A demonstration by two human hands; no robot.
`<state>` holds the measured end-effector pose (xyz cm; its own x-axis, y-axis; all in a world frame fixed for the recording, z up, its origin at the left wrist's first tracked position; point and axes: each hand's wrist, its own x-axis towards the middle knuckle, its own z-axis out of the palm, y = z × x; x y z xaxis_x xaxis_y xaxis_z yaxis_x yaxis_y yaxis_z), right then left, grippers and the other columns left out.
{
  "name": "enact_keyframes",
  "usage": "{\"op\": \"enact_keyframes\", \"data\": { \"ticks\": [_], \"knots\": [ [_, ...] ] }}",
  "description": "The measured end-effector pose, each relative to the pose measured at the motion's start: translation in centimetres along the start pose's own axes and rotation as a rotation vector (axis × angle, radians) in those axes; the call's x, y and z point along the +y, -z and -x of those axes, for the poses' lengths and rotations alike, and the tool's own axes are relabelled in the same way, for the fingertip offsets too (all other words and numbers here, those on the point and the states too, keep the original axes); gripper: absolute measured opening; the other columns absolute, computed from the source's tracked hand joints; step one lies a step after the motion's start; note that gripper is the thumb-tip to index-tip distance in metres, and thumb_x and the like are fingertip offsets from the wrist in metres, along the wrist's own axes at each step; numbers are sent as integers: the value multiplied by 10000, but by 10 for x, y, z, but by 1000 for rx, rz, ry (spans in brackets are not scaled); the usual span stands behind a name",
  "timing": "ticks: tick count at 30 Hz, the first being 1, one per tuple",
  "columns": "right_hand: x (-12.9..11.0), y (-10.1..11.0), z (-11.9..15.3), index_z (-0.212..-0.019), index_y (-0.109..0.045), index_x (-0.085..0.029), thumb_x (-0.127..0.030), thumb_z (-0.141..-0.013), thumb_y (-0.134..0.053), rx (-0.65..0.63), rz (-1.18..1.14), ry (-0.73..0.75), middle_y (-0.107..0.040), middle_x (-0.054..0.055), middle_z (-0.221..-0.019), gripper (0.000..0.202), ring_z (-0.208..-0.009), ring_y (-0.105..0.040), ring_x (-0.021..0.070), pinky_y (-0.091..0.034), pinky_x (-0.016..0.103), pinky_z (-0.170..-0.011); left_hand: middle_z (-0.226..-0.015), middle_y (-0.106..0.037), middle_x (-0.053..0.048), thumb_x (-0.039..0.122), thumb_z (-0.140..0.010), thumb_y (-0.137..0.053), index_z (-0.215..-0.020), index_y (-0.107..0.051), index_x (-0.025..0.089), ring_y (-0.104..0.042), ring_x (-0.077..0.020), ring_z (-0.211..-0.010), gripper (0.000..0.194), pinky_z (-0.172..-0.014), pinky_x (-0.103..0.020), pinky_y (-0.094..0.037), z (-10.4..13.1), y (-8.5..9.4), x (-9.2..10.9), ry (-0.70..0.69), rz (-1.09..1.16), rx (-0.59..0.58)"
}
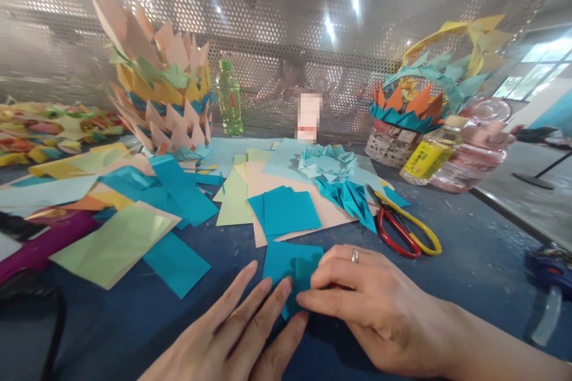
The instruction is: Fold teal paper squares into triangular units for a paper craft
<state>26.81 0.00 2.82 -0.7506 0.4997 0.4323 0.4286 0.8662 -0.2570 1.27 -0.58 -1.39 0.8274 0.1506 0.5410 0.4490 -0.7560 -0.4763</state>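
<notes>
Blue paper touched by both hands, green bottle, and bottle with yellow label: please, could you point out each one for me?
Blue paper [291, 259], head view: on its upper part.
Green bottle [230, 103], head view: on its body.
Bottle with yellow label [428, 156], head view: on the label.

Moderately bright, soft overall. Daylight at right from window [536, 68], panes near blown out. Glare spots on perforated metal panel [263, 30]; sheen on green sheet [116, 244]. Soft shadow on blue sheet [286, 256]. Wide-angle stretch toward edges, fine detail smeared. Pixelated block [309, 116] near centre.
</notes>
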Motion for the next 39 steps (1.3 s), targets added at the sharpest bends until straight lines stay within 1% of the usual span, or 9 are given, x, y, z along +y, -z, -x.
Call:
{"op": "enact_keyframes", "data": {
  "ticks": [7, 10, 13, 20, 28, 32, 34, 37, 39],
  "knots": [
    [-5, 1, 1, -1209, -672, -184, -16, -889, -476, -117, 64, -64, -649, 61, -1010, 411, -861, -571, 189, -498, 330, -783, -1133, -738, -16, 130, -1012, -330, -1259, -658, 250, -622, -205, -1129, 427, -1231, -418, -198, -1, -1, -1, 37, 18, 37],
    [-5, -1, 2, -1221, -666, -193, -10, -890, -473, -103, 79, -82, -636, 57, -987, 425, -855, -556, 190, -484, 335, -778, -1155, -731, -32, 137, -999, -355, -1279, -651, 247, -630, -221, -1128, 422, -1225, -417, -206, 2, -1, 1, 48, 9, 30],
    [-6, -2, 3, -1241, -659, -199, -8, -896, -466, -92, 84, -89, -630, 55, -989, 439, -847, -551, 187, -475, 340, -777, -1161, -728, -58, 143, -969, -395, -1379, -584, 258, -634, -248, -1144, 466, -1216, -423, -221, 6, 1, 4, 74, -33, 0],
    [-5, -5, 3, -1231, -671, -207, -14, -907, -479, -78, 88, -83, -637, 53, -986, 422, -827, -560, 180, -482, 347, -771, -1178, -710, -99, 188, -942, -436, -1449, -514, 262, -562, -305, -1260, 519, -1219, -443, -202, 11, 7, 7, 87, -86, -49],
    [-2, -5, 2, -1263, -643, -135, -17, -894, -455, -81, 163, -129, -651, 103, -997, 431, -879, -597, 243, -537, 412, -766, -1212, -686, -105, 203, -987, -368, -1430, -535, 280, -419, -326, -1405, 481, -1214, -439, -222, 13, 3, 7, 104, -57, 7],
    [3, -5, 3, -1281, -622, -120, -28, -924, -422, -14, 116, -231, -646, 132, -1115, 419, -996, -611, 260, -548, 428, -845, -1180, -701, -111, 362, -1033, -352, -1421, -547, 281, -524, -315, -1314, 441, -1214, -449, -220, 13, 1, 8, 99, -53, 14],
    [6, -6, 4, -1318, -587, -136, -43, -951, -402, 43, 72, -309, -632, 132, -1203, 421, -1091, -597, 260, -521, 445, -944, -1162, -706, -124, 502, -1033, -311, -1423, -545, 264, -574, -320, -1256, 513, -1206, -470, -234, 13, -1, 8, 93, -54, 30],
    [11, -7, 4, -1319, -563, -159, -29, -956, -386, 97, -7, -403, -636, 113, -1231, 425, -1187, -567, 245, -443, 465, -1071, -1192, -689, -153, 666, -987, -252, -1416, -551, 220, -536, -357, -1298, 688, -1194, -488, -256, 12, -1, 9, 104, -47, 51],
    [15, -7, 5, -1289, -566, -172, 32, -901, -385, 114, -72, -435, -653, 93, -1177, 474, -1172, -576, 228, -431, 456, -1081, -1234, -671, -163, 700, -970, -221, -1380, -581, 201, -476, -376, -1355, 739, -1191, -484, -264, 11, 0, 9, 122, -16, 60]
  ]
}}
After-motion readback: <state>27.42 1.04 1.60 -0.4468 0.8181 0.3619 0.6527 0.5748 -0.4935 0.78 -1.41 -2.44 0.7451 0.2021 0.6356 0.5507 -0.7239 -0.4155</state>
